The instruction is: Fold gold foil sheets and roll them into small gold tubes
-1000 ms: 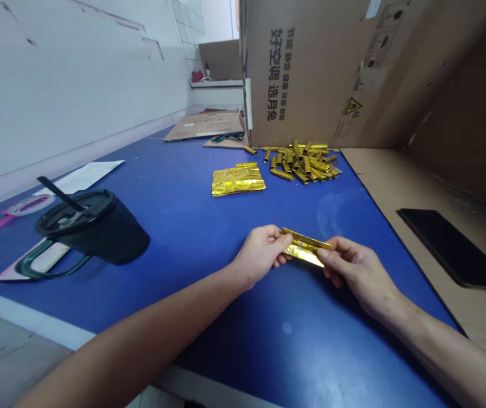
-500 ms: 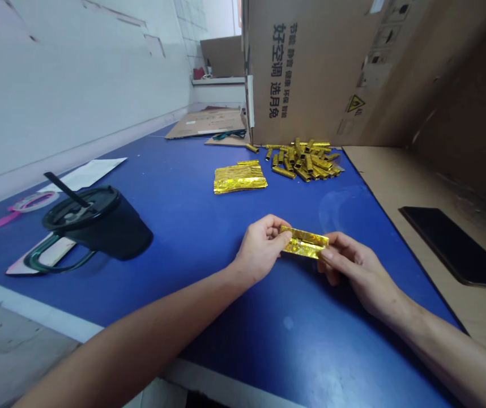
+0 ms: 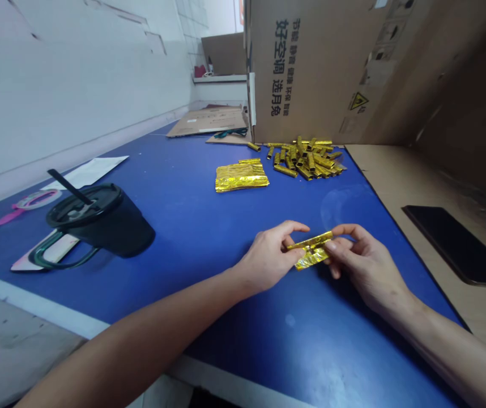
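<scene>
A crinkled gold foil strip, folded lengthwise, is held between my two hands above the blue table. My right hand pinches its right end between thumb and fingers. At the left end, the thumb of my left hand rests on the foil, other fingers curl behind it, and the index finger is lifted over the top edge. Beyond my hands lies a flat stack of gold foil strips. Farther right, against the cardboard box, is a heap of narrow gold foil tubes.
A dark lidded mug with a straw stands at left, near a roll of tape and white paper. A large cardboard box rises behind the table. To the right lies a black phone.
The foil strip has turned so its right end sits higher, and its fold looks narrower. My left index finger has lifted and stretched out along the top. The view has shifted slightly.
</scene>
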The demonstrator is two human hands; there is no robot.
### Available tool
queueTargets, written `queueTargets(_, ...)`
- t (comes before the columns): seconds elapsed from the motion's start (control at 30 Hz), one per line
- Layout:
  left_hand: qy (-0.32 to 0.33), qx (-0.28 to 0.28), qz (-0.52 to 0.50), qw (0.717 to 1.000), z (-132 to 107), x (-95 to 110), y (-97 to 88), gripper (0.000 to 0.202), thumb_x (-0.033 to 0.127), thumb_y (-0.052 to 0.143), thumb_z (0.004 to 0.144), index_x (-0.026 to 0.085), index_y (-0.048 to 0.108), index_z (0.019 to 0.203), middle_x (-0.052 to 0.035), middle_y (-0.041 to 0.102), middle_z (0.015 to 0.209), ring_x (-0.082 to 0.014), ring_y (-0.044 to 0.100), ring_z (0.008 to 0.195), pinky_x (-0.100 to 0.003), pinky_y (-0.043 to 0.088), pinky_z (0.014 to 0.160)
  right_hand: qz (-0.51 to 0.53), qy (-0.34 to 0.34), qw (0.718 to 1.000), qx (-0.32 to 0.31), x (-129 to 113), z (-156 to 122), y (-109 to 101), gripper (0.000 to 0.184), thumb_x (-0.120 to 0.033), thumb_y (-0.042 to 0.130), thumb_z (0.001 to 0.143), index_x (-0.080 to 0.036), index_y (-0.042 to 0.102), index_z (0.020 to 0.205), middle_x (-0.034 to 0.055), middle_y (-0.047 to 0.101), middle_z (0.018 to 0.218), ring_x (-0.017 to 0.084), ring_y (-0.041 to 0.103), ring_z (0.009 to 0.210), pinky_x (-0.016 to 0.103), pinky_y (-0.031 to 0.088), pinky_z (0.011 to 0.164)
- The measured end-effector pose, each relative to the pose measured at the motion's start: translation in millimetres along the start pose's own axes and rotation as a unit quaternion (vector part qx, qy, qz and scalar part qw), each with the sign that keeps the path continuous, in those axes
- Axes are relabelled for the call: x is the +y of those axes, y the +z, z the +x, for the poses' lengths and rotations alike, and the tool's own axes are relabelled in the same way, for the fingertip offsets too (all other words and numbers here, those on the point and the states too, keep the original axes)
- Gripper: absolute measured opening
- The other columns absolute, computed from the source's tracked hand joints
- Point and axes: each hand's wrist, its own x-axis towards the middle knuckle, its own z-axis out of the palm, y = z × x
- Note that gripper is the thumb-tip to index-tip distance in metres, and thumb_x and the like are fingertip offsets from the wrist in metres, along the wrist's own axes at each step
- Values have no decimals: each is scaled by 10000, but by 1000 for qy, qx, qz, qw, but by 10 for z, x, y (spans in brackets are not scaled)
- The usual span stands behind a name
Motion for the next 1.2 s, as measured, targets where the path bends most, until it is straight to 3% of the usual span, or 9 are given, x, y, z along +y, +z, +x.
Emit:
queueTargets(0.17,-18,-21,-1,1000,-12,-7,21,101,244,510,752,173,514,825,36,529,586,-87,488,517,-188,347,475,27,-26,999,0,-5,-16,-27,234,-291,653,690,-207,498,844,-41,560,581,93,504,448,229,397,457)
queueTargets(0.43,-44,-40,-34,998,23,-11,3,243,342,451,791,141,511,668,23,484,559,-79,437,505,-192,332,470,37,-36,998,-29,-45,-35,-50,140,-316,616,719,-190,588,773,-9,567,637,112,527,509,259,418,510)
queueTargets(0.77,-79,-80,-180,977,18,85,15,213,299,486,761,134,467,627,31,461,504,-64,411,447,-189,334,458,11,27,999,-33,-18,-11,-67,130,-291,605,735,-173,591,681,-9,568,515,92,477,465,224,360,487)
queueTargets(0.97,-147,-69,-262,951,17,104,33,220,278,482,765,134,450,602,26,473,506,-58,418,422,-182,349,430,23,54,996,-62,-10,2,-86,137,-280,592,739,-173,587,654,-4,571,506,100,483,476,233,353,503)
queueTargets(1.2,-176,-68,-305,934,21,87,36,218,276,488,762,132,458,601,17,472,523,-66,422,428,-187,354,419,31,68,994,-80,-9,1,-86,136,-271,595,728,-172,587,634,-4,577,516,101,484,485,235,356,515)
